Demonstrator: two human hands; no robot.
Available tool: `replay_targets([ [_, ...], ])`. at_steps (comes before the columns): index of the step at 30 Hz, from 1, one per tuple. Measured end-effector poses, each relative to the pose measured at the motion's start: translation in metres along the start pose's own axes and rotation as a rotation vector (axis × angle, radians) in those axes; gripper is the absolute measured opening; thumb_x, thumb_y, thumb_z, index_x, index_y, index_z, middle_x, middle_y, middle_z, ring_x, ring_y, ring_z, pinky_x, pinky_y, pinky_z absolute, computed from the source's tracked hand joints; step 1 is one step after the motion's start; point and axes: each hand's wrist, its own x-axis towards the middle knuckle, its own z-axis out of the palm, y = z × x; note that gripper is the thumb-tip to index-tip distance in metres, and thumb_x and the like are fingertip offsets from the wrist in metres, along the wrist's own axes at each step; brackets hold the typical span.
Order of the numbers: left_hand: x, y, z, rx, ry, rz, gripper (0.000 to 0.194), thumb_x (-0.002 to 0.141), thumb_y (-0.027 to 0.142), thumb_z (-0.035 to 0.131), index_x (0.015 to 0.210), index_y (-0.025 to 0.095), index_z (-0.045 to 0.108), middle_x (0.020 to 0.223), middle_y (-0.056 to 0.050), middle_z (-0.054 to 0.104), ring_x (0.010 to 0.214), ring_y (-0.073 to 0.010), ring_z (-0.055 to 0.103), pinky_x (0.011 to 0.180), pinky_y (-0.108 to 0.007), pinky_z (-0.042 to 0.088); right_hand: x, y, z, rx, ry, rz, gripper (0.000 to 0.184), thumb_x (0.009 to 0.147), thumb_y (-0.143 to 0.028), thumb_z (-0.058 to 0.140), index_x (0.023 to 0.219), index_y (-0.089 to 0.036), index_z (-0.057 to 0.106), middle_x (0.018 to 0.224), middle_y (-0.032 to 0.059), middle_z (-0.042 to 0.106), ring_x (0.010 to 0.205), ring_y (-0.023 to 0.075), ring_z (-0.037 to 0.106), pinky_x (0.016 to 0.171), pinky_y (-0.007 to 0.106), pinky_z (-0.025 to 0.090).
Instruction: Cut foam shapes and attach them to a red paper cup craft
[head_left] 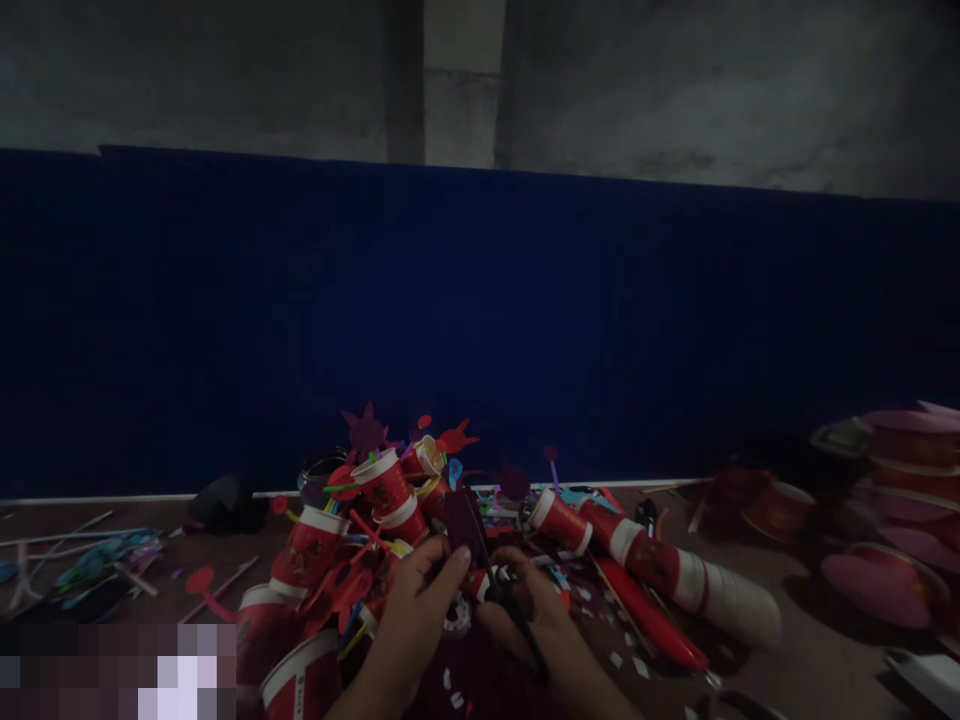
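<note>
My left hand pinches a dark purple sheet, which looks like paper or felt, between thumb and fingers. Close beside it, my right hand grips a pair of scissors with black handles. The blades point up and away from me, along the right edge of the sheet. Whether they touch it is too dark to tell. Behind and left of my hands lies a heap of red paper cups with coloured sticks and cut-out shapes, among them a purple animal-like head. A roll of tape shows between my wrists.
A long stack of nested paper cups lies to the right, beside a shiny red object. Blurred pink and red pieces are piled far right. Coloured strips lie left. A blue panel stands behind the table.
</note>
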Motion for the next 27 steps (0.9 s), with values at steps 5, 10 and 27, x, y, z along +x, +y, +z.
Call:
replay_targets([
  [5, 0.002, -0.001, -0.002, 0.012, -0.002, -0.006, 0.032, 0.065, 0.047, 0.064, 0.066, 0.016, 0.061, 0.059, 0.001, 0.058, 0.061, -0.0141, 0.053, 0.058, -0.022, 0.042, -0.003, -0.006, -0.001, -0.02, 0.057, 0.001, 0.045, 0.059, -0.038, 0.074, 0.093, -0.02, 0.049, 0.053, -0.0078, 0.053, 0.039, 0.0047, 0.039, 0.037, 0.015, 0.026],
  [10, 0.002, 0.002, -0.006, 0.104, -0.006, 0.004, 0.034, 0.064, 0.05, 0.063, 0.062, 0.017, 0.058, 0.056, 0.002, 0.056, 0.058, -0.0134, 0.051, 0.057, -0.022, 0.04, 0.004, -0.003, -0.007, -0.022, -0.036, 0.013, 0.052, 0.052, -0.034, 0.08, 0.092, -0.019, 0.05, 0.048, -0.009, 0.053, 0.036, 0.0047, 0.038, 0.035, 0.014, 0.026],
  [27, 0.005, -0.003, -0.011, 0.243, 0.003, 0.066, 0.03, 0.072, 0.043, 0.056, 0.059, 0.017, 0.05, 0.056, 0.004, 0.045, 0.056, -0.0112, 0.041, 0.053, -0.021, 0.034, 0.008, 0.001, -0.019, -0.035, -0.072, 0.017, 0.062, 0.049, -0.031, 0.083, 0.1, -0.019, 0.05, 0.058, -0.0055, 0.062, 0.044, 0.007, 0.049, 0.042, 0.016, 0.038],
])
